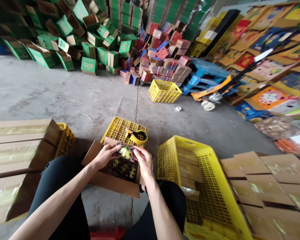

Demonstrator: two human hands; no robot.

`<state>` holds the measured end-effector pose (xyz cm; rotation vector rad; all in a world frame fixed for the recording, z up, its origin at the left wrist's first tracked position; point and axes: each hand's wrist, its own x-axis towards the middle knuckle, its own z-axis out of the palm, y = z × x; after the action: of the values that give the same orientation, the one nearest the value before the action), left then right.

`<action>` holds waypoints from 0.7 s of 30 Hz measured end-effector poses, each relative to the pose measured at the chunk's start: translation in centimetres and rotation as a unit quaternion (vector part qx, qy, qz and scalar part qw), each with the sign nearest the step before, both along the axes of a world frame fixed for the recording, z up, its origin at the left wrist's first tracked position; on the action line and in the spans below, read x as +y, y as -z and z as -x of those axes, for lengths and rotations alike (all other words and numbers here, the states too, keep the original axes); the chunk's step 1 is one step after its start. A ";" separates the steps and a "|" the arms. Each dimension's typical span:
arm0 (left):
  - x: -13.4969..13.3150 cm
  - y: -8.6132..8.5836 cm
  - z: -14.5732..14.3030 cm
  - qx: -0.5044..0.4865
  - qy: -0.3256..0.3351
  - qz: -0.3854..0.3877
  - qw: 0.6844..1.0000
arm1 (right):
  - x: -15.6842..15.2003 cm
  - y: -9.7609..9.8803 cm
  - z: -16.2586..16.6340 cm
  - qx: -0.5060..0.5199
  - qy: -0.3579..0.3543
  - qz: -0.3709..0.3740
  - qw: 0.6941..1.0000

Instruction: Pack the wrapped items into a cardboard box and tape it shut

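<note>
A small packet of clear, glossy plastic film (126,152), with yellow-green and dark spotted patches showing through, is held lengthwise between the left hand (107,155) and the right hand (143,160), pinched at its two ends. It sits above the mouth of an open, plain brown cardboard box (115,184), whose near flap folds outward and whose left flap slants out to the side. Inside the box lie dark-and-yellow, shiny film-wrapped pieces (123,169), bunched closely together; their exact number is too indistinct to tell. The box stands slightly askew, its opening facing up.
</note>
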<state>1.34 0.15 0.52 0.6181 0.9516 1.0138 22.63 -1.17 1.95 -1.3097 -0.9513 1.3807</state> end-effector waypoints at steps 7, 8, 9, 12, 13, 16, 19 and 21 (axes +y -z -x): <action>0.2 0.1 0.2 -0.028 -0.036 -0.013 0.999 | 0.3 1.0 0.2 0.066 0.002 0.036 0.997; 0.2 0.1 0.2 -0.029 -0.043 -0.015 0.999 | 0.2 1.0 0.3 0.073 -0.003 0.042 0.996; 0.3 0.0 0.3 -0.028 -0.052 -0.015 0.998 | 0.2 1.1 0.3 0.078 -0.008 0.044 0.996; 0.3 -0.1 0.3 -0.025 -0.066 -0.012 0.997 | 0.1 1.2 0.4 0.080 -0.015 0.035 0.996; 0.3 -0.1 0.3 -0.024 -0.065 -0.010 0.998 | 0.1 1.2 0.3 0.076 -0.008 0.031 0.997; 0.3 -0.2 0.4 -0.016 -0.057 -0.003 0.998 | 0.2 1.4 0.3 0.061 0.016 0.021 0.998; 0.2 -0.2 0.4 -0.008 -0.061 0.001 0.998 | 0.3 1.5 0.3 0.051 0.025 0.014 0.998; 0.3 -0.2 0.5 -0.009 -0.063 0.001 0.998 | 0.3 1.5 0.4 0.048 0.025 0.013 0.998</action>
<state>0.84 0.44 0.70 0.5514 0.9851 1.1272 22.27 -0.84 0.49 -1.2670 -0.8336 1.4085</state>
